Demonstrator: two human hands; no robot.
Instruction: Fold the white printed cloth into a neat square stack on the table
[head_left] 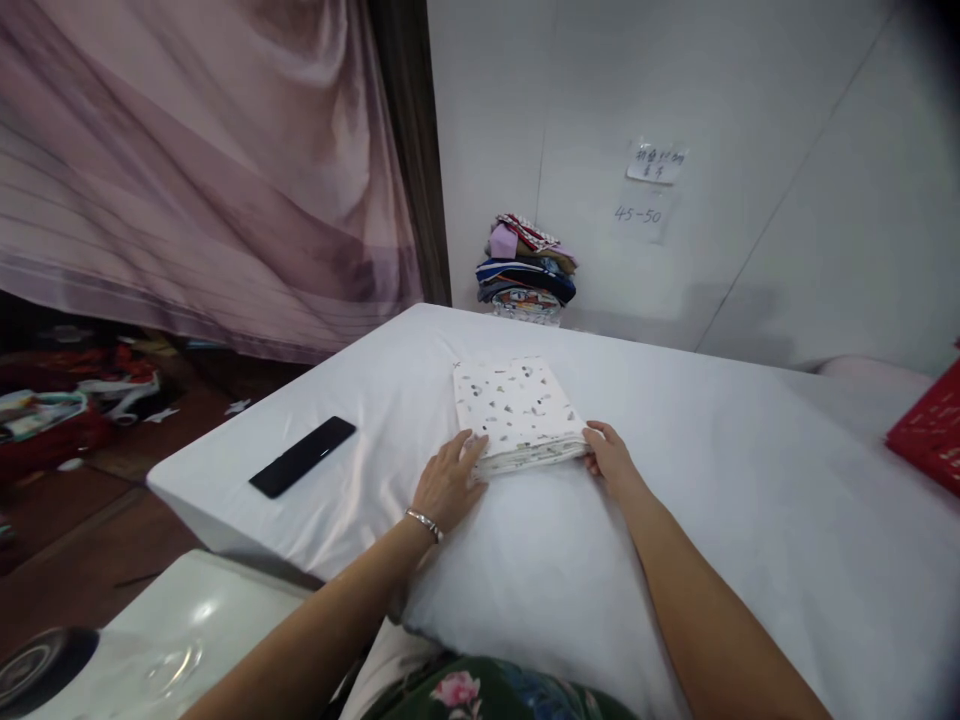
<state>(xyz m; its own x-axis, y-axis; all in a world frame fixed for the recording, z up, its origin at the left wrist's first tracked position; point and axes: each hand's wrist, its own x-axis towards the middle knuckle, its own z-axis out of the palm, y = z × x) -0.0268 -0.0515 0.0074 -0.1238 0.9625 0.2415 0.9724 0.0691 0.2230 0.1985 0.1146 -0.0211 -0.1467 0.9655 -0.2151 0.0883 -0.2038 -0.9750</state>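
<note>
Several layers of folded white cloth point(516, 402), printed with small figures, lie on the white-covered counter point(750, 480). The left hand point(450, 482) touches the near left corner, its fingers and thumb spread apart. The right hand point(611, 460) pinches the near right corner. A flat black object point(303, 457) lies to the left, well apart from the cloth.

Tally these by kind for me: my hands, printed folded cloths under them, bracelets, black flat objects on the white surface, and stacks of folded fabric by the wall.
Hands: 2 (left hand, right hand)
Printed folded cloth: 1
Bracelet: 1
Black flat object: 1
Fabric stack: 1
Total: 6
</note>
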